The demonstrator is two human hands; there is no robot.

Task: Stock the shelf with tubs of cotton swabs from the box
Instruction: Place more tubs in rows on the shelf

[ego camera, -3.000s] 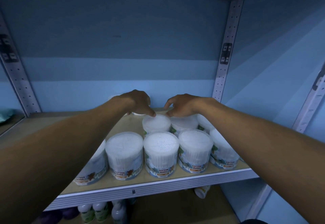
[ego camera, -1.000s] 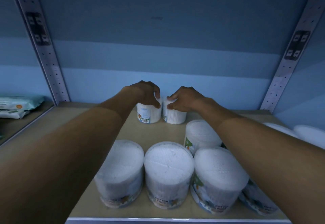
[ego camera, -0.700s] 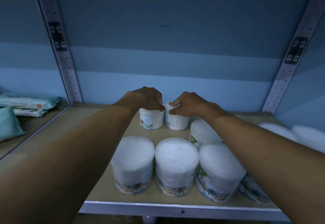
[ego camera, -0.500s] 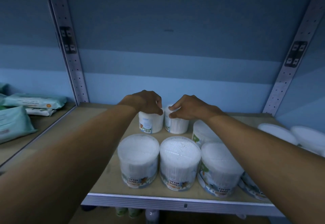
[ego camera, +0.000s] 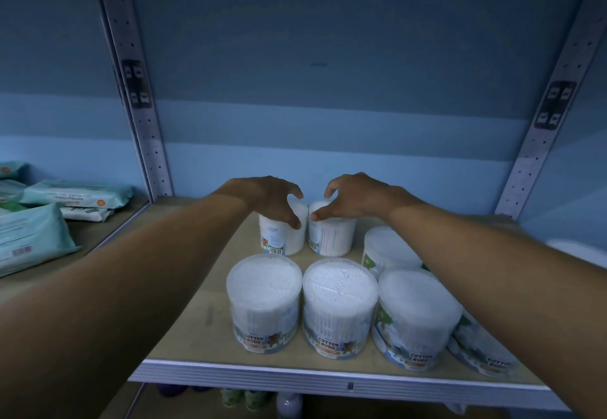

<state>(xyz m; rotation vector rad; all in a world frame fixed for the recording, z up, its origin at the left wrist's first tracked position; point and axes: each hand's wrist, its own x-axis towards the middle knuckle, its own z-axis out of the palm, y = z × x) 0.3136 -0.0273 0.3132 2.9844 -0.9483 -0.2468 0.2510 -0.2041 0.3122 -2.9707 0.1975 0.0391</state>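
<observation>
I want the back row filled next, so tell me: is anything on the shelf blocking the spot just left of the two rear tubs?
Nothing visible does. The shelf board left of the left rear tub is bare back to the wall. The left hand and right hand are over the two rear tubs; the front row sits nearer the edge.

A wooden shelf [ego camera: 210,313] with a pale front edge is spanning the lower middle of the frame. Tubs of cotton buds [ego camera: 340,307] are standing on it: two at centre back, the rest filling the lower right toward the edge.
</observation>
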